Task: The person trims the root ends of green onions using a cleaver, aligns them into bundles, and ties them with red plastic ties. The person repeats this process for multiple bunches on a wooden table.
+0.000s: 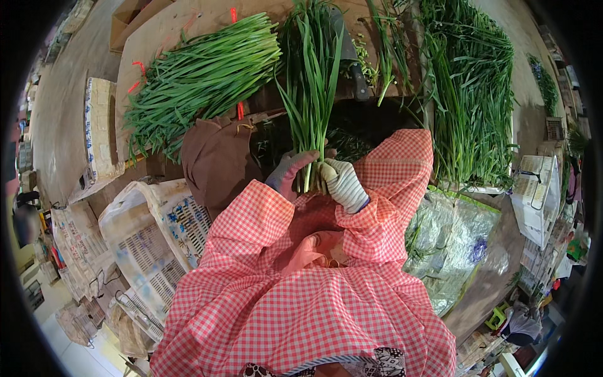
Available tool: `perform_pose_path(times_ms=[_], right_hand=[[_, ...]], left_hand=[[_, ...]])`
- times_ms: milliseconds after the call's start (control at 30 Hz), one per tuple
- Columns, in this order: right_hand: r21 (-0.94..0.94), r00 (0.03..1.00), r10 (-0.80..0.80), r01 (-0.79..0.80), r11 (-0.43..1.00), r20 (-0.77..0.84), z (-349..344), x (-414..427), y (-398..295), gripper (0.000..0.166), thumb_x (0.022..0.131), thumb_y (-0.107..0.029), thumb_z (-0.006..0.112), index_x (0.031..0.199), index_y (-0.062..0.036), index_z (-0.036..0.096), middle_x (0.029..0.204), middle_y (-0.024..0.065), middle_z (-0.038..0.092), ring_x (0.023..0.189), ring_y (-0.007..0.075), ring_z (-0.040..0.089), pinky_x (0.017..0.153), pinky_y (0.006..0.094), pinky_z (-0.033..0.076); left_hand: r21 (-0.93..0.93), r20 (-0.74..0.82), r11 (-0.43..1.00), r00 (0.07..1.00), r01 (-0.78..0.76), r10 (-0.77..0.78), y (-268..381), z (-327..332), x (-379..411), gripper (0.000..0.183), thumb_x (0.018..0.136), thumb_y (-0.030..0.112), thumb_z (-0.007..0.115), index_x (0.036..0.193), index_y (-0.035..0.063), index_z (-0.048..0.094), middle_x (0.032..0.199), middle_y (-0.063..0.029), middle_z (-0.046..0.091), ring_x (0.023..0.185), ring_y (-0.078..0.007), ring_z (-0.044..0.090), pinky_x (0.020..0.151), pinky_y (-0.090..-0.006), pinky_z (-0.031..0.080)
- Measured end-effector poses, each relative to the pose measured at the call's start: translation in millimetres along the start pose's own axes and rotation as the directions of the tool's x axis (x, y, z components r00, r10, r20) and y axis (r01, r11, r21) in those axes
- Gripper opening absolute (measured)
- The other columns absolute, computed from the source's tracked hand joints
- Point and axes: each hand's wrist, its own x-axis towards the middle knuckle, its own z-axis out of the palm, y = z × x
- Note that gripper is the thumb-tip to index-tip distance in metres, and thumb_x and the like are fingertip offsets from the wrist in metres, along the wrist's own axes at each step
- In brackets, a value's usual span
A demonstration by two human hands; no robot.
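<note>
A small bunch of long green garlic chives (312,103) stands upright before me, pale stem ends towards my body. My left hand (291,170), in a grey-pink glove, is closed around the lower stems. My right hand (340,181), in a whitish knitted glove, grips the same stems from the other side, close to their ends. Behind the bunch, a cleaver-like knife (346,47) lies on the board with its black handle towards me. Cut stem pieces (365,59) are scattered beside it. A large heap of chives (207,70) lies at the left.
Another tall heap of leafy greens (471,103) fills the right side, above a silvery plastic sheet (447,245). White plastic crates (141,235) stand at the left, with another crate (534,193) at the far right. Brown cloth (216,160) covers something near my left arm. Red ties (234,15) lie around the left heap.
</note>
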Motion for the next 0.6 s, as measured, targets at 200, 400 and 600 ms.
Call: perform_pose_path(times_ms=[200, 400, 600], right_hand=[[0.160, 0.999, 0.052, -0.049, 0.986, -0.013, 10.1, -8.0, -17.8, 0.036, 0.096, -0.030, 0.045, 0.089, -0.0009, 0.064, 0.065, -0.0016, 0.056, 0.054, 0.0067, 0.046, 0.048, 0.0226, 0.037], [-0.356, 0.967, 0.208, -0.248, 0.901, -0.148, 2.9, -21.9, 5.4, 0.031, 0.090, -0.029, 0.054, 0.081, -0.0003, 0.063, 0.060, 0.0126, 0.056, 0.055, 0.0204, 0.053, 0.055, 0.0337, 0.045], [-0.303, 0.975, -0.001, -0.068, 0.950, -0.222, -2.2, -16.5, -16.9, 0.024, 0.083, -0.022, 0.062, 0.081, 0.0013, 0.065, 0.062, 0.0060, 0.057, 0.057, 0.0111, 0.051, 0.054, 0.0275, 0.043]], left_hand=[[0.085, 0.021, 0.979, 0.983, -0.183, 0.182, 7.8, 10.6, 6.5, 0.049, 0.084, 0.013, 0.063, 0.128, -0.0006, 0.046, 0.095, -0.0091, 0.060, 0.087, -0.0199, 0.060, 0.086, -0.0399, 0.052], [-0.190, 0.002, 0.975, 0.993, -0.112, 0.114, 0.0, -31.4, 29.0, 0.042, 0.087, 0.009, 0.061, 0.128, 0.0096, 0.049, 0.096, -0.0037, 0.061, 0.092, -0.0174, 0.058, 0.093, -0.0482, 0.048], [-0.173, 0.078, 0.972, 0.981, -0.159, 0.175, -7.2, -36.4, 35.8, 0.038, 0.086, 0.008, 0.062, 0.123, 0.0095, 0.052, 0.101, -0.0045, 0.062, 0.098, -0.0176, 0.058, 0.093, -0.0433, 0.049]])
